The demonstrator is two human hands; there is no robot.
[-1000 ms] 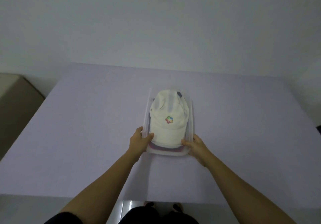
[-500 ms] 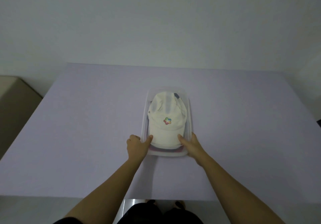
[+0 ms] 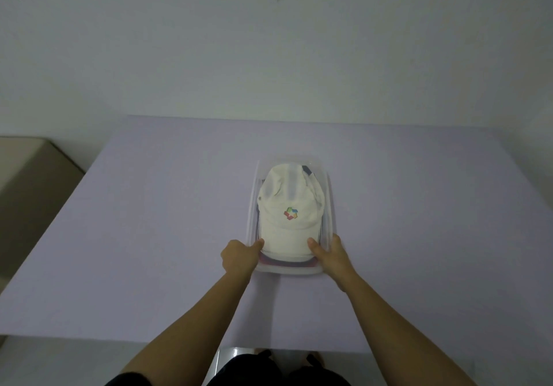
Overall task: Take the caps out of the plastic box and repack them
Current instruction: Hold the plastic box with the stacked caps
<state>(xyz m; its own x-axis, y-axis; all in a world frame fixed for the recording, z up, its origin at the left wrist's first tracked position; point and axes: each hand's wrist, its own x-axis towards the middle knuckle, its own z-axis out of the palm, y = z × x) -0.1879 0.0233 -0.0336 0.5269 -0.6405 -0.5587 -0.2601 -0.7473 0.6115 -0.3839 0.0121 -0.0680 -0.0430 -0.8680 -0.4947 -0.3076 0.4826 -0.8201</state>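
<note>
A clear plastic box (image 3: 329, 206) stands in the middle of the lilac table. A white cap (image 3: 290, 206) with a small coloured logo lies on top inside it, brim toward me. Edges of darker caps (image 3: 284, 263), red and navy, show beneath its brim. My left hand (image 3: 241, 258) grips the box's near left corner, its thumb on the white brim. At the near right corner my right hand (image 3: 330, 255) holds the box, thumb resting on the brim too.
The lilac table (image 3: 149, 221) runs to a pale wall at the back. A beige cabinet (image 3: 27, 182) stands off the left edge. The table's near edge lies just in front of my body.
Both thumbs have slid further onto the white cap's brim. The box sits slightly closer to me in the view.
</note>
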